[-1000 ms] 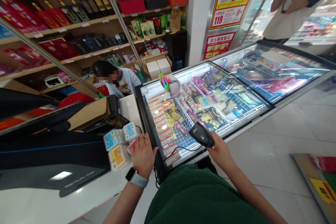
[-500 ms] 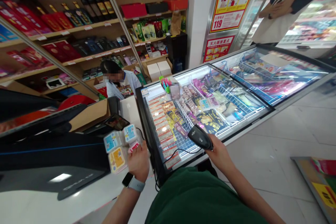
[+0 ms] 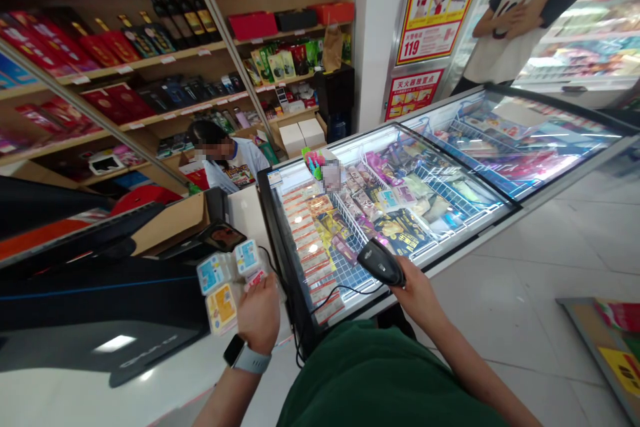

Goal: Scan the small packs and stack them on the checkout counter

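My right hand [image 3: 414, 287] is closed around a black corded barcode scanner [image 3: 380, 263], held above the near edge of the glass-topped freezer. The scanner's cord hangs toward the left. On the white counter [image 3: 250, 210], my left hand [image 3: 260, 312] has its fingers curled over a clear plastic tub with a pink label [image 3: 254, 278]; the hand hides much of it. Packed around that tub are two blue-labelled tubs [image 3: 215, 272] and a yellow-labelled tub [image 3: 221, 305]. A grey-strapped watch is on my left wrist.
A dark checkout machine [image 3: 110, 313] and an open cardboard box [image 3: 173, 223] stand left. The freezer [image 3: 400, 200] holds packaged food on the right. One person [image 3: 235, 160] is behind the counter; another [image 3: 520, 20] stands beyond the freezer. Stocked shelves [image 3: 165, 53] line the back.
My left hand has shifted slightly to the left over the tubs, its fingers more drawn in. My right hand and the scanner have hardly moved. The far person appears slightly further left.
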`<action>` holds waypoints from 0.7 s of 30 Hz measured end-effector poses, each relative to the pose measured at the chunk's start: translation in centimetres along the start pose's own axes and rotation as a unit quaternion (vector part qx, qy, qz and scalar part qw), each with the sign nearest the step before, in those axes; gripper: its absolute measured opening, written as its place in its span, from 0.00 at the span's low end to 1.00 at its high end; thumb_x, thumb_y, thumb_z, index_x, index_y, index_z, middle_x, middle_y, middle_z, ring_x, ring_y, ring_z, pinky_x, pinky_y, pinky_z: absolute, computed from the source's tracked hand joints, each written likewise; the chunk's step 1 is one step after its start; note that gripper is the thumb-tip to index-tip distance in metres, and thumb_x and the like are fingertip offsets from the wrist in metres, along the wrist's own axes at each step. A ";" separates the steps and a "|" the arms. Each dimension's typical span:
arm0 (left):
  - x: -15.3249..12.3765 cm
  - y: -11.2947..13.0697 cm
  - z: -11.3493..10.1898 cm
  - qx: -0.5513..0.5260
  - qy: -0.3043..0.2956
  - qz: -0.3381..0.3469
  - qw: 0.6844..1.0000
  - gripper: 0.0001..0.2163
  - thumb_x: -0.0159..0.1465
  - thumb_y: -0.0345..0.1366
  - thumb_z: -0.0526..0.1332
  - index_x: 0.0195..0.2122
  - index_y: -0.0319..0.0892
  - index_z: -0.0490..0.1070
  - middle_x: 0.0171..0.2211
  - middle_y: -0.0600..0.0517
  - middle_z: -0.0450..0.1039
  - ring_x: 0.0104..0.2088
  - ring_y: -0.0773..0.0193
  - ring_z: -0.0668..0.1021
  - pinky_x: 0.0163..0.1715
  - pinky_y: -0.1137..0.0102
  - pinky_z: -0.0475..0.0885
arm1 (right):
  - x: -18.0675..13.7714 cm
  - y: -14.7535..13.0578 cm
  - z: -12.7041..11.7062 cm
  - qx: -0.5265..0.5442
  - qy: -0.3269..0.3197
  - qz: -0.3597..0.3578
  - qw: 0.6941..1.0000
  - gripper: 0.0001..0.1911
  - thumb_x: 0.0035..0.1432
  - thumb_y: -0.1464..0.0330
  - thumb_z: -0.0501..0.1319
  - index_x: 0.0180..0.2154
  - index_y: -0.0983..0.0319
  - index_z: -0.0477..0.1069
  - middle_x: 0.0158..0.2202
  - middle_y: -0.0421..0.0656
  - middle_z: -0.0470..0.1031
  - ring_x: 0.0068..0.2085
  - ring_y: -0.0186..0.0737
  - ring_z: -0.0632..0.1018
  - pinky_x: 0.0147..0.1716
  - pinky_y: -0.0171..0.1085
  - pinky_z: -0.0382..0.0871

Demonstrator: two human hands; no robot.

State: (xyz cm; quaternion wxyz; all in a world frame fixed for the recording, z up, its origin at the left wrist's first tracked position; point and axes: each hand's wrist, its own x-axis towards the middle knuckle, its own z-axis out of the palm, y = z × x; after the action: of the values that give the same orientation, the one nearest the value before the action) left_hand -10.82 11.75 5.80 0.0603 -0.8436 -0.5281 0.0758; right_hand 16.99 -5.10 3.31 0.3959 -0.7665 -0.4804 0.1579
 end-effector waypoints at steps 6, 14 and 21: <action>1.0 -1.2 -2.9 -0.053 0.058 -0.003 0.997 0.18 0.66 0.31 0.48 0.50 0.38 0.73 0.38 0.41 0.78 0.38 0.50 0.78 0.39 0.61 0.69 | 0.0 0.0 -0.1 -0.003 0.006 -0.001 1.000 0.17 0.51 0.73 0.56 0.44 0.60 0.70 0.42 0.45 0.75 0.44 0.46 0.76 0.44 0.43 0.70; 4.3 1.9 -1.3 -0.235 0.118 0.074 0.962 0.17 0.58 0.24 0.52 0.44 0.41 0.75 0.42 0.47 0.77 0.44 0.57 0.76 0.50 0.64 0.68 | 0.0 0.0 0.0 -0.004 0.002 -0.003 1.000 0.16 0.52 0.74 0.55 0.44 0.60 0.69 0.41 0.45 0.75 0.45 0.46 0.75 0.45 0.43 0.69; 7.3 6.1 0.5 -0.437 0.107 0.044 0.892 0.13 0.52 0.23 0.57 0.34 0.42 0.77 0.52 0.47 0.73 0.56 0.55 0.71 0.59 0.59 0.63 | -0.2 0.0 -0.4 0.000 0.007 0.016 1.000 0.16 0.52 0.75 0.56 0.45 0.59 0.68 0.43 0.45 0.75 0.45 0.46 0.75 0.46 0.44 0.70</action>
State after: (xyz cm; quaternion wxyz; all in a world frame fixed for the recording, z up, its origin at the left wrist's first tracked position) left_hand -2.42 15.71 3.72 -0.2619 -0.8102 -0.4607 -0.2504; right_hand 17.13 -5.47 3.48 0.3962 -0.7752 -0.4656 0.1590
